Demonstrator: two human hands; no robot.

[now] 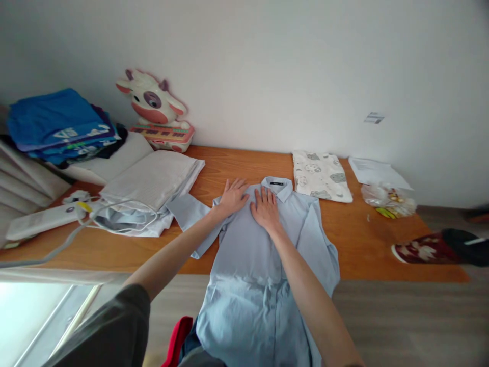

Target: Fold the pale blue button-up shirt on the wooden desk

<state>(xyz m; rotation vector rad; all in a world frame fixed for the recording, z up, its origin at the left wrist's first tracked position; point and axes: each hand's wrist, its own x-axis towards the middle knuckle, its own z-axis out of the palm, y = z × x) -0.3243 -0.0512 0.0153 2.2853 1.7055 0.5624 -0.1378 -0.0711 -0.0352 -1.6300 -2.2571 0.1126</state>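
A light blue button-up shirt [244,255] lies front side up across the wooden table, its collar towards the wall and its lower part hanging over the near edge. My left hand [234,197] rests flat on the shirt's left shoulder, fingers stretched out. Just right of it, my right hand [265,209] lies flat on the upper chest below the collar, its fingers extended. Neither hand grips the cloth. The left sleeve is bent out to the side on the table; the right one runs down along the body of the shirt.
Folded pale cloth [148,178], a white power strip [46,221] with a cable, blue clothes [61,122] and a cow toy keyboard [164,135] stand left. To the right are a folded patterned cloth [321,176], papers [376,171], a plastic bag [389,199] and a dark red cup [424,248].
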